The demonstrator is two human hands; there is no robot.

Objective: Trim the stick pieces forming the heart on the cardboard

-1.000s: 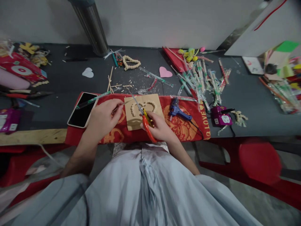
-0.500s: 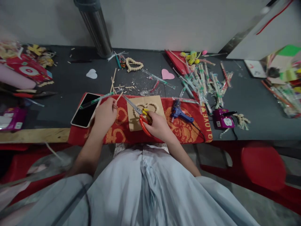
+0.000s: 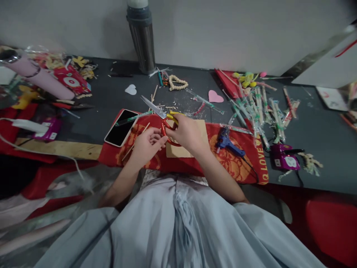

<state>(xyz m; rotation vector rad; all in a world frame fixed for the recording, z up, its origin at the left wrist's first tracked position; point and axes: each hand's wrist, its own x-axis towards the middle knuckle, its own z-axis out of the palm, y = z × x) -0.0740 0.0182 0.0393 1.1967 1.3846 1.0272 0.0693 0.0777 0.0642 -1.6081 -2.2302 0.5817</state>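
My right hand (image 3: 188, 134) grips a pair of scissors (image 3: 154, 108) with red and yellow handles, its blades apart and pointing to the upper left. My left hand (image 3: 146, 147) is just left of the handles, fingers loosely curled and apart, its thumb tip close to the red loop; whether they touch I cannot tell. Behind the left hand a thin wooden stick (image 3: 128, 152) lies slantwise on the red towel (image 3: 189, 165). Under my right hand is a brown card (image 3: 202, 134), mostly covered; the heart outline on it is hidden.
A phone (image 3: 121, 128) lies on the towel's left, a blue glue gun (image 3: 230, 143) on its right. Behind are wrapped sticks (image 3: 258, 108), a beaded heart (image 3: 178, 82), paper hearts (image 3: 215, 96) and crumbs. A tall flask (image 3: 142, 41) stands by the wall.
The view has shifted left. My left hand has let go of the short stick it held and come to the scissors' handles. The scissors have turned and risen over the card.
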